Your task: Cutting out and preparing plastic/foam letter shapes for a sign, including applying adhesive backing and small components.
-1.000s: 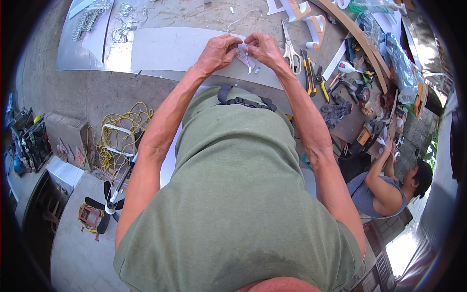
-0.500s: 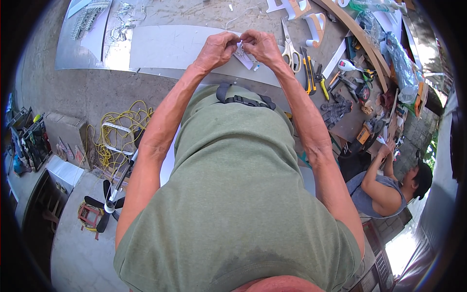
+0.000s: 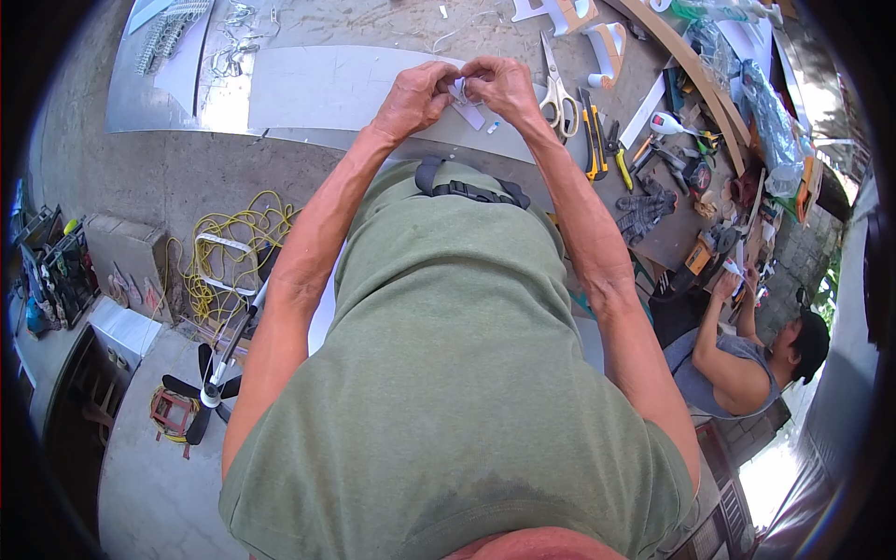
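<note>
Both my hands meet over the worktable, fingertips nearly touching. My left hand (image 3: 420, 99) is closed in a pinch, and my right hand (image 3: 504, 90) pinches just beside it. Between them shows a small whitish piece (image 3: 458, 91) with what looks like thin wire; my fingers cover most of it, so its kind cannot be made out. A pale strip (image 3: 470, 116) lies just below the fingertips, with a tiny white and blue scrap (image 3: 494, 127) next to it. Under my hands is a flat grey sheet (image 3: 322, 89). Scissors (image 3: 558, 98) with cream handles lie right of my right hand.
Yellow-black cutters (image 3: 592, 140), pliers (image 3: 619, 159) and a grey glove (image 3: 646, 210) lie to the right. Curved letter-like pieces (image 3: 607, 56) stand at the far right. Bent metal strips (image 3: 233, 51) lie far left. A co-worker (image 3: 737, 364) sits at right, handling something white.
My hands stay almost in place, fingers shifting slightly around the small piece. More of the pale strip below them shows. The co-worker's hands have moved slightly, with a white piece now visible in them.
</note>
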A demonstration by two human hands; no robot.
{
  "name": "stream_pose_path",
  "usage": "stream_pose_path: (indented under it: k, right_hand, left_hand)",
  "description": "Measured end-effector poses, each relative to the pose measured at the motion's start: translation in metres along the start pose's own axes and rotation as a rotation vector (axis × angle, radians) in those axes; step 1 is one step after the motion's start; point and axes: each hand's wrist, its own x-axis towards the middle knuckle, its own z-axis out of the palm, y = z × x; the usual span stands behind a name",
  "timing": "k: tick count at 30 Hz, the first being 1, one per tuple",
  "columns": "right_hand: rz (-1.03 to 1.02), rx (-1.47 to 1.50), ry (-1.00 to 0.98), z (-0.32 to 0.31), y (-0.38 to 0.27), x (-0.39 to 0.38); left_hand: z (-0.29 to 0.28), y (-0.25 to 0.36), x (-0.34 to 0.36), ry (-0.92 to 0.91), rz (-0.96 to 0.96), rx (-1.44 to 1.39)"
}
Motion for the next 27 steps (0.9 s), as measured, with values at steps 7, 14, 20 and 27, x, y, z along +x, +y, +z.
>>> stream_pose_path:
  k: [7, 14, 20, 27]
  right_hand:
    - [-0.018, 0.044, 0.040, 0.004, -0.002, -0.002]
    - [-0.008, 0.066, 0.091, 0.007, 0.003, -0.001]
    - [-0.017, -0.129, 0.081, -0.011, 0.001, -0.016]
    - [-0.056, -0.612, 0.036, -0.010, 0.006, -0.056]
  left_hand:
    - [0.003, -0.003, 0.005, 0.034, -0.041, -0.017]
    - [0.007, 0.000, 0.015, 0.032, -0.154, 0.041]
    - [0.006, -0.001, 0.029, -0.023, -0.274, 0.130]
    - [0.003, 0.000, 0.035, -0.055, -0.332, 0.108]
